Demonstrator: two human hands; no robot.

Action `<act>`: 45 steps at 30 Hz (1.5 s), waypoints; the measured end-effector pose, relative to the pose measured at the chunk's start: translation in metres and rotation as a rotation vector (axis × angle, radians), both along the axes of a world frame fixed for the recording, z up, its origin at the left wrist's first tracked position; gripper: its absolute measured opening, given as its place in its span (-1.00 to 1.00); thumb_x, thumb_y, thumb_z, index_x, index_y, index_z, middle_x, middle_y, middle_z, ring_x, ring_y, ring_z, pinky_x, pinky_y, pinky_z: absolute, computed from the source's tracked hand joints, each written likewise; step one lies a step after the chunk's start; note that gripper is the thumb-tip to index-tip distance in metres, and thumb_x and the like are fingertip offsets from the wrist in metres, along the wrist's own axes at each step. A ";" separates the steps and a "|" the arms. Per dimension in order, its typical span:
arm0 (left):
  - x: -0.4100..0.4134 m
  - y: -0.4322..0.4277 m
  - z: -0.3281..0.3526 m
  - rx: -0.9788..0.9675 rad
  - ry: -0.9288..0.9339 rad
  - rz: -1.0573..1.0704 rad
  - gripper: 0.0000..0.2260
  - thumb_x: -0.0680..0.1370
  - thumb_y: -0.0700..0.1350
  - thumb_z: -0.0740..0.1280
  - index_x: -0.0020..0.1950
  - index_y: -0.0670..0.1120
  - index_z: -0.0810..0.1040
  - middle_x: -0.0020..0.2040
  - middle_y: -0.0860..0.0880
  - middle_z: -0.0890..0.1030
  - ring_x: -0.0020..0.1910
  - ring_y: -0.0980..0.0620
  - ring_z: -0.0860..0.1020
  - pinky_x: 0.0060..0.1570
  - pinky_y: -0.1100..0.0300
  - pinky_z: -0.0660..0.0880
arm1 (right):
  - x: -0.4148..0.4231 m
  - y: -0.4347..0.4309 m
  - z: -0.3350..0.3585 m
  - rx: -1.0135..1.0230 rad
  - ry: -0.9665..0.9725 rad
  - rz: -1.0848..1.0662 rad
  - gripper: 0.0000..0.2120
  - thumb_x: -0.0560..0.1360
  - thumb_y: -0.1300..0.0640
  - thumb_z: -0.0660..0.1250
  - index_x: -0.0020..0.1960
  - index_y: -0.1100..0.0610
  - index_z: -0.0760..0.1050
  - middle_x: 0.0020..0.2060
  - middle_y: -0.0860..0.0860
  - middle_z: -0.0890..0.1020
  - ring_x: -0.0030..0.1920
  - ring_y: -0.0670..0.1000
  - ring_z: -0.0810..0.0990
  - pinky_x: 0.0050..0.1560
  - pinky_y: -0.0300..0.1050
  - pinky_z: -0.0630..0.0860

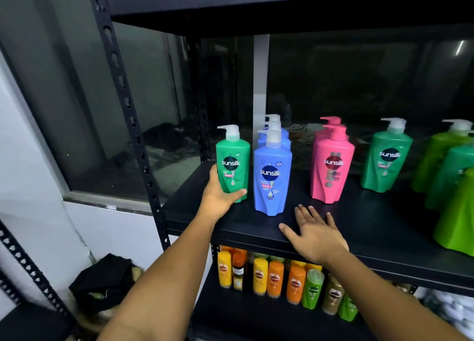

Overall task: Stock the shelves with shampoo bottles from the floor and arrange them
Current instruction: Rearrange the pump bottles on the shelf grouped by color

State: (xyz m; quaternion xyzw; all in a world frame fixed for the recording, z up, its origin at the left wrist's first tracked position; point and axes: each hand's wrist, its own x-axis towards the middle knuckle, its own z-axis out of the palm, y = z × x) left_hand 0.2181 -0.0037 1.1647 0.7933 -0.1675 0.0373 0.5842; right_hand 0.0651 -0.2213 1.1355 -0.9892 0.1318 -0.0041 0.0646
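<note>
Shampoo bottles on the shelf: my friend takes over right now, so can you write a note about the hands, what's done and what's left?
Left hand grips a green bottle, upright at the left end of the black shelf, beside the blue row.
Right hand is open, flat at the shelf's front edge.
Done: the blue row, pink row, another green bottle and lime-green bottles stand on the shelf; small bottles stand on the shelf below.
Left: let go of the green bottle, probably lining it up first. No floor stock is in view, so I cannot tell how many remain.
</note>
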 end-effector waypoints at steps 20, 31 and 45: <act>-0.066 0.037 -0.006 0.053 -0.049 0.047 -0.25 0.28 -0.03 0.69 0.36 0.15 0.38 0.12 0.22 0.63 0.08 0.27 0.60 -0.03 0.33 0.55 | -0.007 -0.005 0.003 0.029 -0.040 0.064 -0.23 0.57 -0.40 -0.14 0.63 0.04 0.01 0.62 -0.06 0.04 0.61 -0.03 -0.05 0.59 0.15 -0.12; -0.141 -0.056 -0.011 0.041 -0.103 -0.229 -0.32 0.27 -0.03 0.70 0.30 0.19 0.47 0.08 0.24 0.68 0.05 0.32 0.62 0.03 0.31 0.59 | -0.076 -0.058 -0.001 0.070 -0.072 0.044 -0.42 0.67 -0.18 -0.03 0.62 0.05 0.10 0.61 -0.06 0.13 0.60 -0.04 0.03 0.59 0.10 -0.05; -0.145 -0.217 -0.019 0.125 -0.180 -0.315 -0.39 0.31 0.04 0.65 0.25 0.09 0.42 0.15 0.05 0.63 0.13 0.04 0.59 0.12 0.06 0.54 | -0.123 -0.142 0.003 0.093 0.007 -0.195 -0.34 0.67 -0.19 -0.01 0.63 0.17 0.00 0.62 0.05 0.04 0.62 0.02 -0.04 0.59 0.05 -0.11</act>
